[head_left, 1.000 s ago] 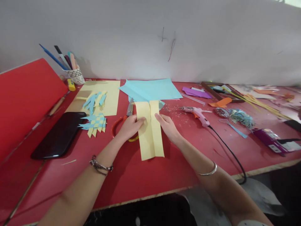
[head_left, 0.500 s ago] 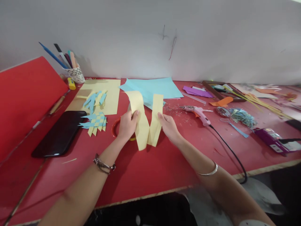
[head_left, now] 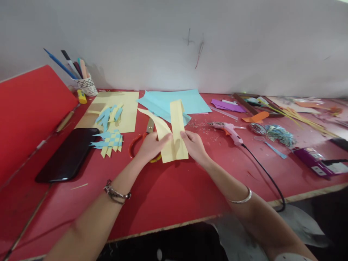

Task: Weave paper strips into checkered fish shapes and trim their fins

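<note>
Between my hands is a pale yellow paper strip (head_left: 177, 117), split lengthwise from its far end, with its two halves meeting toward the near end. My left hand (head_left: 149, 145) pinches the left half, whose far tip curls away to the left. The right half stands more upright, gripped at its edge by the thumb and fingers of my right hand (head_left: 195, 148). Partly covered by my left hand, a pair of scissors (head_left: 132, 148) with red and yellow handles lies on the red table (head_left: 163, 195).
Left of my hands are a woven blue-and-yellow paper piece (head_left: 110, 139), a black phone (head_left: 67, 155) and a pen cup (head_left: 87, 86). Blue paper sheets (head_left: 174, 99) lie behind. A corded pink glue gun (head_left: 230, 131) and a purple device (head_left: 311, 161) are on the right.
The two halves of the yellow paper have come closer together, and its near end has lifted. My left hand has turned inward, uncovering more of the scissors.
</note>
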`<state>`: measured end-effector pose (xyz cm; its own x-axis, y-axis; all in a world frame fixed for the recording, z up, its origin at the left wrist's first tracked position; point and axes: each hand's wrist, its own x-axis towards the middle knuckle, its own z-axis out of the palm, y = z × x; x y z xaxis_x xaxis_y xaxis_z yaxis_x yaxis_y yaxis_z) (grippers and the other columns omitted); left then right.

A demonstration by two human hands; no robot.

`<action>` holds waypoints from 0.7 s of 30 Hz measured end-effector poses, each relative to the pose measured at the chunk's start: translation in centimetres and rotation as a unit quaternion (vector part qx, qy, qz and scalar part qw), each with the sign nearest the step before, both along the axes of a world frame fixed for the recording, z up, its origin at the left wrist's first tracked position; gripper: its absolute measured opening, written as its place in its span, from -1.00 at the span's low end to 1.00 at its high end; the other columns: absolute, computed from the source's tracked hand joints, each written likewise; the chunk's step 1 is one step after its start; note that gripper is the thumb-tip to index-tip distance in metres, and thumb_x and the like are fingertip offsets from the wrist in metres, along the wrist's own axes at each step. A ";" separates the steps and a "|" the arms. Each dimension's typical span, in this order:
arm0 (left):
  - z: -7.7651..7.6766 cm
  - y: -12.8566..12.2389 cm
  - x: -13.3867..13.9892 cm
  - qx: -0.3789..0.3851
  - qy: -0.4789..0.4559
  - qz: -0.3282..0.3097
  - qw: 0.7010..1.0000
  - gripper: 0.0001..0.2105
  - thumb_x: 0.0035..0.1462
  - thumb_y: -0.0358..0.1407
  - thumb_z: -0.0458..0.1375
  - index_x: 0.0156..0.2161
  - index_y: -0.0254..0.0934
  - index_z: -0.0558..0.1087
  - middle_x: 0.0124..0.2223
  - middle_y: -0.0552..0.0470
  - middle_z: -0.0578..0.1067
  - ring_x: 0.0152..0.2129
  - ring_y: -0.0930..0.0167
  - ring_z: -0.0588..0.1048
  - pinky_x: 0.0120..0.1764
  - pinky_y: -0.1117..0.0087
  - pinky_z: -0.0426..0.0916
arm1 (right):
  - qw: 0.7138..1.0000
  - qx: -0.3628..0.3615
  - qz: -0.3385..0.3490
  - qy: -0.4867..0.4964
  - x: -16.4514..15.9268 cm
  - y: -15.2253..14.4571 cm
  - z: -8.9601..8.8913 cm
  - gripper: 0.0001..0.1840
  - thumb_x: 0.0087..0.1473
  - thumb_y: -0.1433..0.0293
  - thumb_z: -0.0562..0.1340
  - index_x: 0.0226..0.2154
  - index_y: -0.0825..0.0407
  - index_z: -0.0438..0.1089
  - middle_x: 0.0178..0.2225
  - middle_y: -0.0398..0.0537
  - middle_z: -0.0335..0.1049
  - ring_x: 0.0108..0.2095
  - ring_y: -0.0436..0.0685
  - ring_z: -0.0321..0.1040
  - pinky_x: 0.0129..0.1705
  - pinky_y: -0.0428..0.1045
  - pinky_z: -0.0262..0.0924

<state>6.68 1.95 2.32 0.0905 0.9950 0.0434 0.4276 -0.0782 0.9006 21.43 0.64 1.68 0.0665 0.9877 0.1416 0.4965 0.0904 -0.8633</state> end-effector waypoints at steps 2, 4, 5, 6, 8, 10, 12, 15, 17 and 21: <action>0.1 -0.4 0.3 -0.019 0.007 -0.016 1.000 -0.65 -0.11 -0.10 0.08 -0.69 -0.22 0.09 -0.72 0.18 0.11 -0.75 0.53 0.13 -0.66 0.47 0.02 | 1.000 0.016 -0.019 -0.003 0.1 0.0 0.2 -0.64 0.02 0.25 -0.04 -0.69 0.02 -0.11 -0.68 -0.25 -0.16 -0.63 -0.08 -0.15 -0.57 -0.10 -0.25; 0.1 -0.5 0.5 -0.020 0.013 -0.001 1.000 -0.60 -0.04 -0.11 0.02 -0.72 -0.21 -0.03 -0.74 0.21 -0.01 -0.78 0.56 0.03 -0.68 0.47 -0.05 | 0.999 0.032 -0.035 -0.009 0.2 0.0 0.3 -0.63 0.03 0.25 -0.04 -0.69 0.01 -0.14 -0.69 -0.25 -0.20 -0.64 -0.08 -0.18 -0.58 -0.09 -0.28; 0.1 -0.5 0.6 -0.017 0.015 0.011 1.000 -0.58 0.00 -0.12 -0.01 -0.73 -0.21 -0.07 -0.73 0.21 -0.05 -0.78 0.57 0.00 -0.68 0.47 -0.07 | 0.998 0.039 -0.040 -0.014 0.2 0.0 0.3 -0.62 0.03 0.25 -0.04 -0.69 0.01 -0.17 -0.69 -0.25 -0.23 -0.64 -0.09 -0.20 -0.58 -0.08 -0.30; 0.1 -0.5 0.6 -0.012 0.017 0.025 0.999 -0.57 0.02 -0.13 -0.03 -0.73 -0.21 -0.10 -0.73 0.21 -0.07 -0.77 0.57 -0.02 -0.68 0.47 -0.08 | 0.998 0.047 -0.044 -0.019 0.2 -0.1 0.4 -0.61 0.04 0.25 -0.04 -0.69 0.01 -0.19 -0.70 -0.26 -0.25 -0.65 -0.09 -0.23 -0.58 -0.08 -0.31; 0.2 -0.4 0.5 -0.001 0.020 0.051 0.998 -0.55 0.03 -0.14 -0.03 -0.73 -0.21 -0.12 -0.73 0.21 -0.07 -0.76 0.57 -0.01 -0.68 0.46 -0.08 | 0.997 0.057 -0.049 -0.026 0.3 -0.1 0.4 -0.59 0.04 0.24 -0.04 -0.69 0.01 -0.22 -0.70 -0.26 -0.28 -0.65 -0.08 -0.26 -0.58 -0.08 -0.32; 0.2 -0.2 0.5 0.008 0.023 0.067 0.997 -0.55 0.02 -0.15 -0.01 -0.73 -0.21 -0.11 -0.73 0.20 -0.05 -0.76 0.56 0.02 -0.68 0.46 -0.07 | 0.996 0.066 -0.055 -0.024 0.3 -0.2 0.5 -0.59 0.05 0.24 -0.04 -0.68 0.00 -0.23 -0.70 -0.26 -0.28 -0.65 -0.08 -0.27 -0.58 -0.07 -0.32; 0.1 -0.1 0.3 0.015 0.025 0.076 0.997 -0.56 0.03 -0.16 -0.01 -0.74 -0.21 -0.09 -0.74 0.19 -0.02 -0.76 0.56 0.04 -0.68 0.46 -0.06 | 0.995 0.072 -0.063 -0.020 0.3 -0.2 0.6 -0.59 0.06 0.24 -0.04 -0.68 0.00 -0.23 -0.69 -0.26 -0.28 -0.65 -0.08 -0.27 -0.59 -0.07 -0.33; 0.0 0.1 0.2 0.024 0.027 0.081 0.996 -0.57 0.03 -0.16 -0.03 -0.74 -0.21 -0.05 -0.75 0.18 0.02 -0.76 0.55 0.08 -0.69 0.47 -0.05 | 0.995 0.074 -0.070 -0.017 0.4 -0.2 0.6 -0.58 0.07 0.24 -0.04 -0.67 0.00 -0.24 -0.69 -0.26 -0.29 -0.64 -0.09 -0.28 -0.60 -0.08 -0.34; 0.0 0.1 0.1 0.030 0.029 0.085 0.996 -0.58 0.03 -0.16 -0.03 -0.74 -0.21 -0.05 -0.75 0.18 0.02 -0.77 0.55 0.08 -0.70 0.48 -0.05 | 0.994 0.076 -0.072 -0.013 0.4 -0.1 0.6 -0.58 0.07 0.24 -0.03 -0.67 0.00 -0.24 -0.69 -0.26 -0.29 -0.64 -0.09 -0.29 -0.60 -0.08 -0.34; 0.0 0.2 0.1 0.040 0.035 0.092 0.994 -0.57 0.04 -0.16 -0.04 -0.74 -0.22 -0.07 -0.75 0.20 -0.01 -0.77 0.57 0.05 -0.70 0.49 -0.07 | 0.992 0.092 -0.086 0.002 0.4 0.0 0.6 -0.58 0.06 0.28 -0.01 -0.68 0.01 -0.23 -0.69 -0.28 -0.31 -0.65 -0.11 -0.31 -0.61 -0.09 -0.35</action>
